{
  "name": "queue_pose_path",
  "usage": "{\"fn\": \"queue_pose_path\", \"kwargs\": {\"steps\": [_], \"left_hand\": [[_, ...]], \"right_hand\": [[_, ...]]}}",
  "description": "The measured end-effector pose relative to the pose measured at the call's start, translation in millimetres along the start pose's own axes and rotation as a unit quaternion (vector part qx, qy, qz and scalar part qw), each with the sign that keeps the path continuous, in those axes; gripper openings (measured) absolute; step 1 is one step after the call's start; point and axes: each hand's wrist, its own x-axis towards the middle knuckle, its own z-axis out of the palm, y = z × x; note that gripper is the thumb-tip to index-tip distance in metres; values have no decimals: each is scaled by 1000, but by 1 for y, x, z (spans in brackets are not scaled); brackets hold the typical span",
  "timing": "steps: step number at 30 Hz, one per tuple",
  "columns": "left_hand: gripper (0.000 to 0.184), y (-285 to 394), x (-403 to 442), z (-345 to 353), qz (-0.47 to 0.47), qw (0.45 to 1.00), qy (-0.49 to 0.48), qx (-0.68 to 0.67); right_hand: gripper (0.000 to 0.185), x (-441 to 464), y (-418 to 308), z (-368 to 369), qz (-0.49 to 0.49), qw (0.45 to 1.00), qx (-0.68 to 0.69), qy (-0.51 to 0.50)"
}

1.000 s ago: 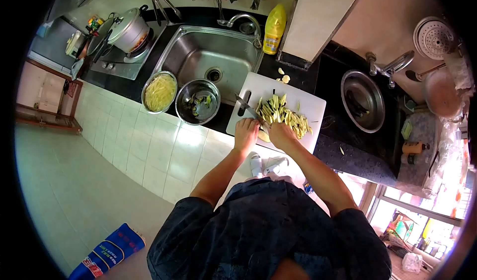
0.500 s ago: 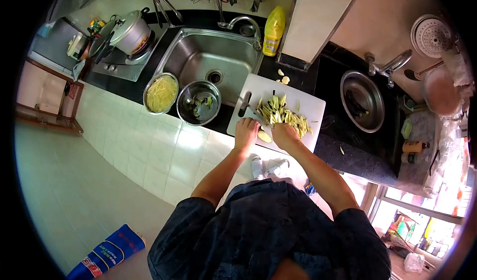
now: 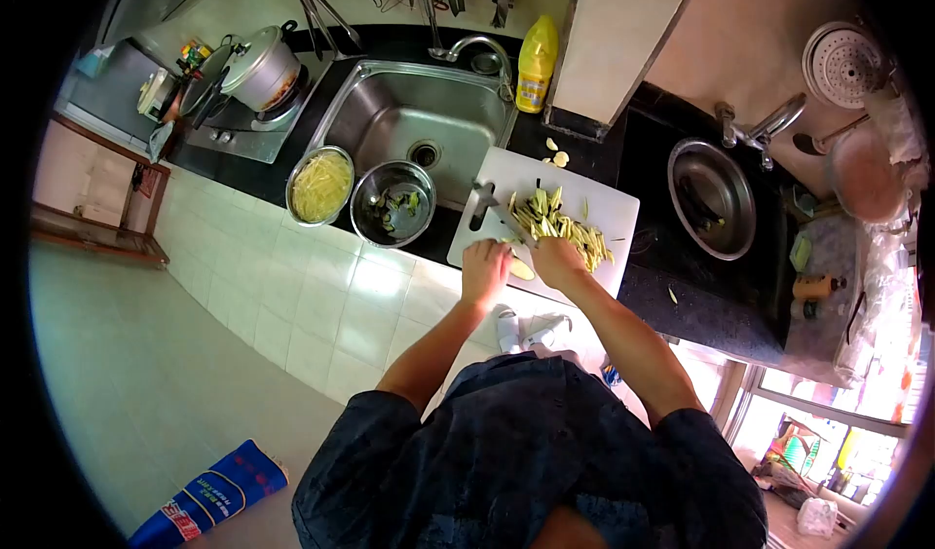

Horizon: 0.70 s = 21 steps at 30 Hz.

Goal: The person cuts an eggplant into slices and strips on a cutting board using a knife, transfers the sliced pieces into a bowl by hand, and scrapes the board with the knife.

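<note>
A white cutting board point(image 3: 609, 227) lies on the black counter right of the sink, with a heap of cut eggplant strips point(image 3: 555, 215) on it. My right hand point(image 3: 558, 261) is closed on the handle of a knife point(image 3: 504, 216), whose blade points up and left across the board. At the board's lower left, my left hand point(image 3: 486, 266) rests with its fingers bent together; what they press or hold is hidden. A pale eggplant slice point(image 3: 521, 268) lies between the two hands.
A bowl of pale shreds point(image 3: 319, 187) and a steel bowl with scraps point(image 3: 392, 204) stand before the sink point(image 3: 419, 111). Garlic cloves point(image 3: 557, 155) and a yellow bottle point(image 3: 538, 65) are behind the board. A metal basin point(image 3: 711, 199) stands right; a pot point(image 3: 261, 69) sits on the stove.
The knife blade has shifted and tilted slightly over the board. Both hands stay almost in place, and the whole view has moved a little.
</note>
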Motion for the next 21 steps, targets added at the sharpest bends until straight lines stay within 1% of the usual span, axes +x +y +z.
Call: {"fn": "queue_pose_path", "kwargs": {"steps": [3,4,7,8,12,17,20,21], "left_hand": [[20,18,-19,-8,39,994,-99,16],[20,16,-20,-6,29,996,-86,18],[19,4,-12,-3,0,998,-57,41],[17,0,-9,-5,-1,998,-53,32],[14,-12,3,-4,12,999,-24,-29],[9,-10,10,-2,7,998,-31,-47],[8,-8,17,-8,12,998,-42,-43],[8,-7,15,-10,16,998,-50,-42]], "right_hand": [[37,-16,15,-4,-9,999,14,32],[38,-19,22,-3,-22,999,17,22],[37,-29,33,9,-45,996,59,39],[35,-33,35,13,-45,997,45,53],[35,-49,24,4,-11,999,41,21],[36,-55,22,7,-7,1000,1,-2],[25,-51,21,24,4,999,-29,30],[25,-49,21,29,-8,999,-33,16]]}}
